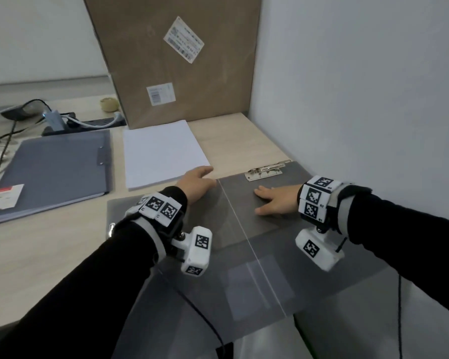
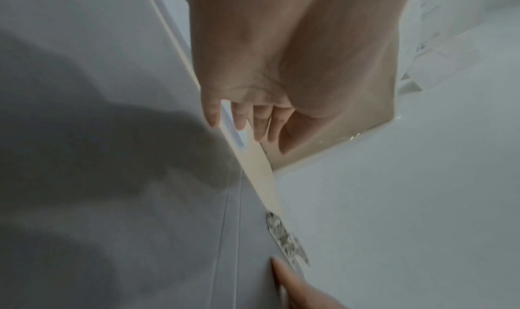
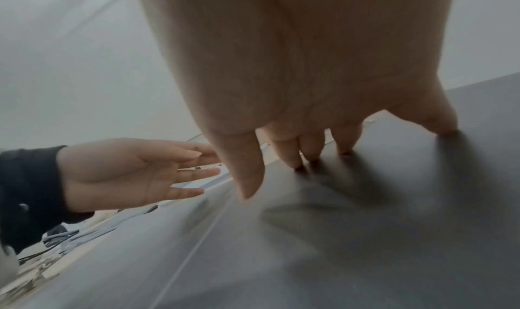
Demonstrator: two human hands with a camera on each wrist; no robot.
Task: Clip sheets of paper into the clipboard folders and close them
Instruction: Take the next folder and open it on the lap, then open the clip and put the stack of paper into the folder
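Observation:
A grey clipboard folder (image 1: pixel 244 229) lies open in front of me, its metal clip (image 1: pixel 266 171) at the far end of the right half with no paper under it. My right hand (image 1: pixel 267 200) rests flat on that right half, fingers straight and spread (image 3: pixel 292 156). My left hand (image 1: pixel 201 177) reaches over the folder's far left edge, fingers straight (image 2: pixel 253 125), its tips at the near right corner of a white paper stack (image 1: pixel 161 154). Whether it touches the paper I cannot tell. In the right wrist view the left hand (image 3: pixel 135 171) shows palm up, holding nothing.
A closed blue-grey folder (image 1: pixel 55 172) with a red-and-white label lies at the left. A large cardboard box (image 1: pixel 171 58) leans against the wall behind the paper. A power strip (image 1: pixel 83 124) and cables sit at the far left. A white wall (image 1: pixel 360 99) borders the right.

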